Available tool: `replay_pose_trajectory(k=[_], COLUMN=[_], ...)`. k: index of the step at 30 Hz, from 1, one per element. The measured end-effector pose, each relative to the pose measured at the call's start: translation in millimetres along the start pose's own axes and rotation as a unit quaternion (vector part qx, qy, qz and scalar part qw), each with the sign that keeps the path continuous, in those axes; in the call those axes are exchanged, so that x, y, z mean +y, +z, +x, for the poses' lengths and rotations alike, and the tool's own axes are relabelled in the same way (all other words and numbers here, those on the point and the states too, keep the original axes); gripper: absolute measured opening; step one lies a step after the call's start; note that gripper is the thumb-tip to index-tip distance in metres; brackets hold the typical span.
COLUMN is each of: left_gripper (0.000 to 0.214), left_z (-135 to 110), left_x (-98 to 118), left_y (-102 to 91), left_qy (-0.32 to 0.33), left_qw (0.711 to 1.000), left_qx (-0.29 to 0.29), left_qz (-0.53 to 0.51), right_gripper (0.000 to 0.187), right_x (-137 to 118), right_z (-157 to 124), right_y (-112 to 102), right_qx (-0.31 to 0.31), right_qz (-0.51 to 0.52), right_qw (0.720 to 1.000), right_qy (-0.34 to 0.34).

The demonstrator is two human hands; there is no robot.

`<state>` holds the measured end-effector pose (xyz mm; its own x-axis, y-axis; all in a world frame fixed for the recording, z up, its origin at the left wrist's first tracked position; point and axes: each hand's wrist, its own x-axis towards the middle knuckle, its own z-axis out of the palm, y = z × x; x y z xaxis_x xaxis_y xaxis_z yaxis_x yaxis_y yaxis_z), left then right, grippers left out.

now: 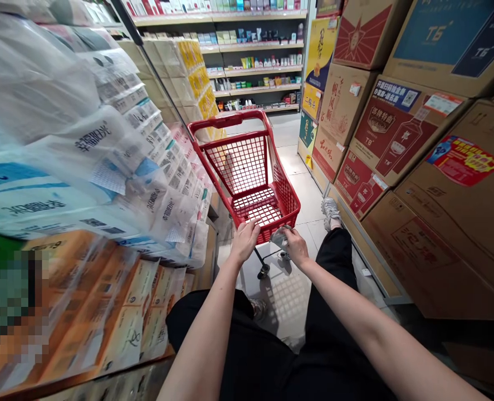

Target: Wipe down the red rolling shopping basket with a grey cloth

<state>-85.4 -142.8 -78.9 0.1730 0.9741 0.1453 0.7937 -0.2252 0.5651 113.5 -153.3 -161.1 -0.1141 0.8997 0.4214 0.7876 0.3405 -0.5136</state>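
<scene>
The red cart (250, 191) stands on the floor (288, 146) just ahead of the person's knees, its basket empty. The left hand (245, 242) is at its near edge, fingers bent; whether that grip is closed on the edge I cannot tell. The right hand (296, 247) has its grip closed on a grey wad (279, 238), crumpled and soft-looking, by the cart's near corner. White packs (104, 136) in shiny film crowd the left, above orange packs (104, 312); cartons (392, 131) wall in the right, leaving a narrow aisle with shelves (263, 48) across its far end. The cart looks plastic, with square-holed mesh walls, rounded corners and dark wheels (263, 271); the cartons are flat-sided printed cardboard.
</scene>
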Motion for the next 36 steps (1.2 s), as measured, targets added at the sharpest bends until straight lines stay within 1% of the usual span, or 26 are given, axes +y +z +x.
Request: replay_pose_trajectory(k=[2,5,7,9,13,16,18,20,22,24,27,28,29,30,32,34,36], left_gripper=[0.048,0.049,0.049,0.049,0.048,0.048,0.048,0.047,0.047,0.047,0.048,0.048,0.049,0.049,0.05,0.051,0.053], left_z=[0.3,0.3,0.3,0.4,-0.1,-1.4,-2.4,-3.2,-3.8,-4.0,-4.1,-4.0,-3.8,-3.5,-2.6,-1.4,0.0], left_x=[-1.0,-3.3,-4.7,-5.1,-2.3,1.1,2.4,2.5,1.6,0.5,-0.6,-0.8,-1.0,-1.2,-1.3,-1.1,-0.1], left_y=[0.0,-0.6,-0.6,-0.1,0.9,0.3,-0.7,-1.5,-1.9,-1.9,-1.8,-1.7,-1.4,-1.0,0.2,2.1,4.3], left_qy=[0.002,0.006,0.006,0.004,0.004,0.006,0.007,0.01,0.01,0.007,0.014,0.016,0.016,0.013,0.001,-0.009,-0.014], left_qw=[1.0,1.0,1.0,1.0,1.0,1.0,1.0,1.0,1.0,1.0,1.0,1.0,1.0,1.0,0.999,0.999,0.998], left_qx=[0.001,-0.001,-0.001,-0.001,-0.001,-0.002,-0.002,-0.003,-0.004,-0.005,-0.01,-0.01,-0.008,-0.005,-0.003,0.0,0.005], left_qz=[-0.001,0.0,0.0,-0.001,-0.001,0.007,0.01,0.01,0.006,0.001,-0.011,-0.015,-0.02,-0.024,-0.035,-0.048,-0.062], right_gripper=[0.043,0.038,0.038,0.04,0.041,0.045,0.045,0.042,0.04,0.038,0.037,0.035,0.034,0.032,0.028,0.027,0.029], right_x=[4.0,17.3,24.3,25.8,14.9,6.6,3.8,1.8,-0.5,-2.4,0.0,2.5,5.5,8.2,10.7,5.8,-8.0], right_z=[-3.1,-17.7,-27.4,-31.3,-17.6,-4.8,-2.8,-5.6,-8.4,-5.5,15.6,25.9,36.6,46.8,62.7,70.1,69.3], right_y=[1.4,1.8,2.2,3.7,9.6,12.1,9.9,3.0,-8.7,-24.2,-49.2,-56.3,-61.9,-65.6,-66.3,-58.6,-45.3], right_qx=[0.001,-0.019,-0.021,-0.016,-0.026,-0.044,-0.055,-0.059,-0.036,0.02,0.129,0.152,0.162,0.157,0.106,0.046,0.012], right_qz=[0.01,0.019,0.012,0.004,-0.016,-0.019,-0.004,0.023,0.057,0.087,0.088,0.073,0.05,0.022,-0.043,-0.107,-0.157], right_qw=[1.0,1.0,1.0,0.999,0.999,0.998,0.998,0.997,0.997,0.996,0.988,0.986,0.986,0.987,0.992,0.989,0.982], right_qy=[0.002,-0.001,0.016,0.029,0.018,0.033,0.043,0.04,0.023,0.001,-0.011,-0.01,-0.009,-0.015,-0.049,-0.088,-0.102])
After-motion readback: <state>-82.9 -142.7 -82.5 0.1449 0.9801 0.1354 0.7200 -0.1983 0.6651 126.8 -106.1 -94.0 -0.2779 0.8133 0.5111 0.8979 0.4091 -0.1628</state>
